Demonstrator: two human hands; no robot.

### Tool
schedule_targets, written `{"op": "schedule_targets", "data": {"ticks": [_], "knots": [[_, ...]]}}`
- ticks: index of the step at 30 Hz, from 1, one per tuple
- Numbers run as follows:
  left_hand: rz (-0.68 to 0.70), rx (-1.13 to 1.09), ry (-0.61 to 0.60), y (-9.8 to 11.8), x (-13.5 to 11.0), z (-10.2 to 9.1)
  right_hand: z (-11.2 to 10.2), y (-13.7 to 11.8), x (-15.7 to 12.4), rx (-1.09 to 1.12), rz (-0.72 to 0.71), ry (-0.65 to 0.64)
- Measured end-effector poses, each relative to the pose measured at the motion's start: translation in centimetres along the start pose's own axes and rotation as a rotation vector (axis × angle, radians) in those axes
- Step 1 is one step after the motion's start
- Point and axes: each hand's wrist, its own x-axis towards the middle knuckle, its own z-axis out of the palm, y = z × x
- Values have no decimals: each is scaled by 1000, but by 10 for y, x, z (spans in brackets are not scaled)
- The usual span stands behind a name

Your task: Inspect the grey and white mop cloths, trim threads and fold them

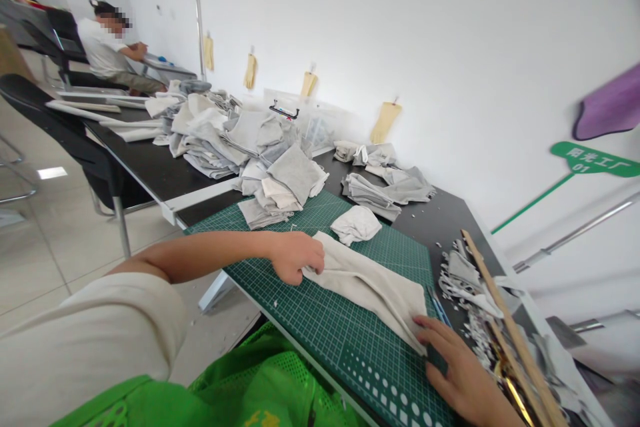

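A long off-white piece of cloth lies stretched across the green cutting mat, with a loose fold running along it. My left hand is closed on its far left end, fingers curled over the edge. At the near right end my right hand rests with fingers apart, the fingertips touching the cloth's corner. Just beyond the cloth sits a crumpled white cloth. A blue-handled tool lies by the mat's right edge, partly hidden by my right hand.
Grey cloths are heaped at the back left, and more folded cloths lie at the back. Wooden strips, scraps and golden scissors lie at right. A clear bin stands by the wall. A person sits far left.
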Motion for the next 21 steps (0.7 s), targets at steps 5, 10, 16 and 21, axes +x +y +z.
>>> {"op": "schedule_targets", "data": {"ticks": [5, 10, 16, 21], "knots": [[-23, -31, 106, 2, 7, -8, -12, 2, 14, 21, 33, 114], [-250, 114, 212, 12, 33, 0, -13, -10, 54, 28, 25, 247], [-283, 224, 122, 15, 52, 21, -4, -51, 93, -15, 20, 155], [-232, 232, 140, 13, 49, 29, 2, -66, 99, -76, 32, 85]]}}
